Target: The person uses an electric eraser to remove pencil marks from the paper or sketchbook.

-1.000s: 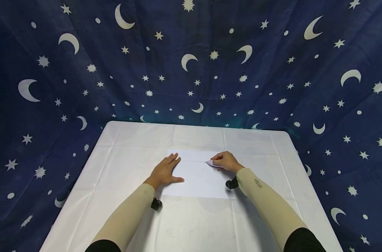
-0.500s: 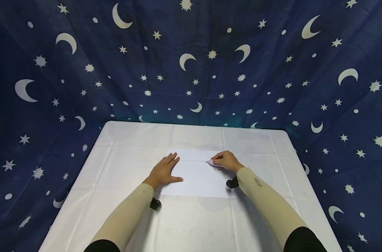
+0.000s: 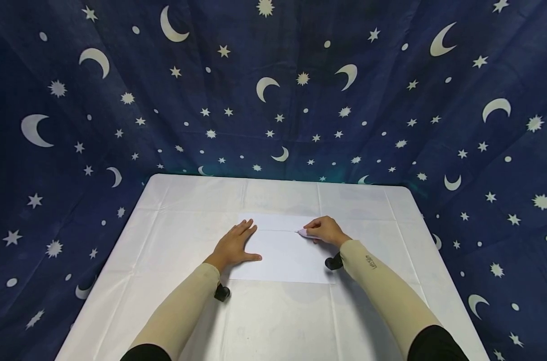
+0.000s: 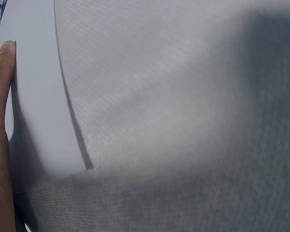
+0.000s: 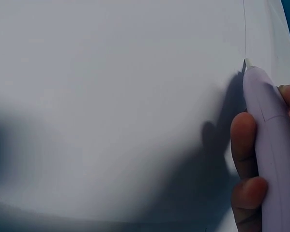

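A white sheet of paper (image 3: 282, 260) lies on the white-covered table, with a thin dark straight line (image 3: 275, 230) running across its upper part. My left hand (image 3: 233, 245) rests flat on the sheet's left side, fingers and thumb spread. In my right hand (image 3: 328, 231) is a thick lilac pen-shaped tool (image 5: 273, 130), held between fingers and thumb. Its small pale tip meets the paper at the right end of the line, as the right wrist view shows close up. In the left wrist view, the left thumb (image 4: 4, 63) lies along the sheet near its edge.
The white tablecloth (image 3: 273, 321) has fold creases and reaches beyond the sheet on all sides. A dark blue curtain (image 3: 273, 90) with moons and stars stands behind the table and at both sides. Small black devices hang below both wrists.
The right hand and the lilac tool have slid slightly to the right, and the line now runs up to the new tip position. The left hand stays in place on the sheet.
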`<action>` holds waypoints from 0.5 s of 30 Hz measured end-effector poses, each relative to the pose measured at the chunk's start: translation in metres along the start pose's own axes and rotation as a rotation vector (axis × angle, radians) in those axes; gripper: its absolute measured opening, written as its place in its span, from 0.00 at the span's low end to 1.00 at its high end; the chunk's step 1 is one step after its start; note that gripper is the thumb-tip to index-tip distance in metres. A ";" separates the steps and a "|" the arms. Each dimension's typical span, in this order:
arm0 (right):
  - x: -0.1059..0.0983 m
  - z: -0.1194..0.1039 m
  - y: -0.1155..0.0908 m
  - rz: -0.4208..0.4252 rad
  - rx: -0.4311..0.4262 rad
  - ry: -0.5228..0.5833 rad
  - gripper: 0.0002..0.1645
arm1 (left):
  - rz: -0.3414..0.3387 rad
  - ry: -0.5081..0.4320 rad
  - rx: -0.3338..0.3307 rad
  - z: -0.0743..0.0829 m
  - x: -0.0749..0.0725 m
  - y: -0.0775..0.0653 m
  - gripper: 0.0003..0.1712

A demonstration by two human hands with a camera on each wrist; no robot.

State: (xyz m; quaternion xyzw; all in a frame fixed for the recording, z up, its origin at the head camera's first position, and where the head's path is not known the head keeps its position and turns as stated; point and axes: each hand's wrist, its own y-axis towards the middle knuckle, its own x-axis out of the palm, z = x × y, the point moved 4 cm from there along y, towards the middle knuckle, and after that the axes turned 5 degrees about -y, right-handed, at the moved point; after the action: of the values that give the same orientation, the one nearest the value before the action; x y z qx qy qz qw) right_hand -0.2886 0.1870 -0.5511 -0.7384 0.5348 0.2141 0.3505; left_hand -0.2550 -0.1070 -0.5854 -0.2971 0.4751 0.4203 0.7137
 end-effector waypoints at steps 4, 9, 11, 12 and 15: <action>0.003 -0.004 0.000 0.004 -0.005 -0.008 0.09 | -0.004 0.000 0.000 0.001 0.000 0.000 0.60; 0.006 -0.007 0.001 -0.004 -0.011 -0.022 0.10 | -0.015 0.003 -0.011 0.001 0.000 0.000 0.61; 0.005 -0.008 0.000 -0.008 -0.008 -0.029 0.10 | -0.016 0.002 -0.009 0.001 0.000 0.000 0.61; 0.004 -0.008 0.000 -0.008 -0.006 -0.029 0.10 | -0.015 0.001 -0.007 0.001 0.000 0.000 0.61; 0.001 -0.007 -0.002 -0.006 0.008 -0.028 0.10 | -0.012 0.002 -0.001 0.001 0.000 -0.001 0.61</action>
State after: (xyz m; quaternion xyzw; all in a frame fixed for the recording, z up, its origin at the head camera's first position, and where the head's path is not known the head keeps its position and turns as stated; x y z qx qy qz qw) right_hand -0.2863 0.1815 -0.5467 -0.7355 0.5284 0.2210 0.3618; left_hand -0.2542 -0.1068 -0.5853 -0.3009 0.4736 0.4160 0.7157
